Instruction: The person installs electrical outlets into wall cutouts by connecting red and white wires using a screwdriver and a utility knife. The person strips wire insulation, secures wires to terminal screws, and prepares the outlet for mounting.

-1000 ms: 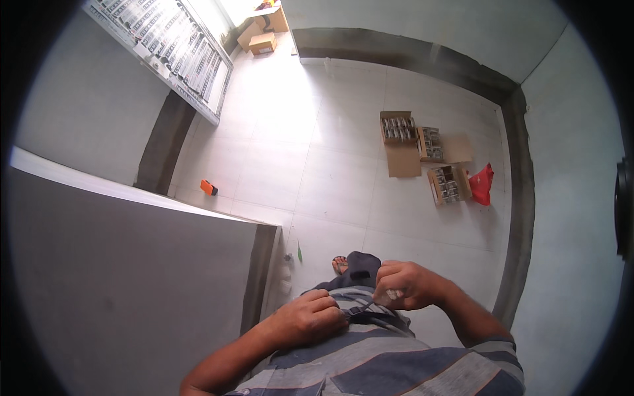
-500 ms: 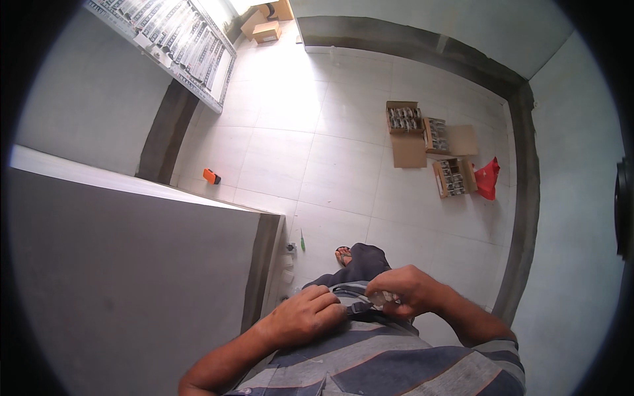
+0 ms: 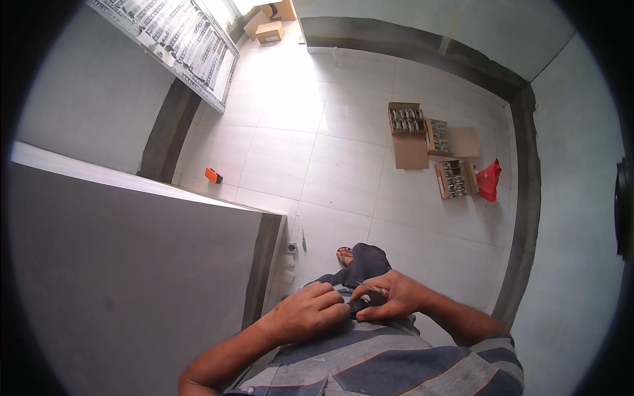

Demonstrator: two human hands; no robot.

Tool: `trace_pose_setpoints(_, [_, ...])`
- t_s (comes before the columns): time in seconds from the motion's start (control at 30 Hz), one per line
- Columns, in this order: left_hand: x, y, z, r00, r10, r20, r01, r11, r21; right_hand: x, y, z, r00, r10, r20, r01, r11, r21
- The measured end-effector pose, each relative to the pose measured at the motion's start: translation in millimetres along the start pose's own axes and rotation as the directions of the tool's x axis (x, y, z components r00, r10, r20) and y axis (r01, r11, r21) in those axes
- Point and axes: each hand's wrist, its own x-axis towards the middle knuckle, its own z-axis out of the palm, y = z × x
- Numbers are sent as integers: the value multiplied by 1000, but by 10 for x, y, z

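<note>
Both hands are at waist height, in front of my striped shirt [image 3: 389,353]. My left hand [image 3: 310,311] has its fingers curled and closed at one end of a small dark strap-like piece [image 3: 356,306]. On the other side, my right hand [image 3: 393,297] pinches the same piece between thumb and fingers. A thin pale item [image 3: 372,288] shows between the right fingers; its kind is unclear. Below the hands are dark trousers [image 3: 367,261] and a sandalled foot [image 3: 344,255] on the tiled floor.
Open cardboard boxes [image 3: 452,179] of small wrapped items stand right, beside a red bag [image 3: 488,180]. A green-handled screwdriver [image 3: 304,244] lies near the wall corner [image 3: 267,241]. An orange-and-black object [image 3: 212,175] lies left. A wrapped panel [image 3: 191,49] leans far left; another carton [image 3: 269,32] stands behind.
My right hand has moved slightly left and turned, its thumb and fingers now at the dark piece beside my left hand. The left hand has barely moved.
</note>
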Motion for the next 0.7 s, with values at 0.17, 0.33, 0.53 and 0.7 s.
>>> trace_pose_setpoints(0.17, [29, 79, 40, 995, -96, 12, 95, 992, 81, -49, 112, -35, 992, -11, -127, 9, 1000, -21])
trace_pose_setpoints(0.33, [58, 67, 14, 999, -40, -32, 43, 996, 74, -157, 155, -176, 995, -48, -82, 44, 997, -59])
trace_pose_setpoints(0.53, [110, 57, 38, 998, -17, -57, 18, 1000, 8, -329, 175, -270, 989, -116, -95, 106, 989, -102])
trace_pose_setpoints(0.7, [228, 11, 134, 988, -135, -77, 113, 964, -242, -476, 77, -337, 976, -104, -193, 80, 988, -129])
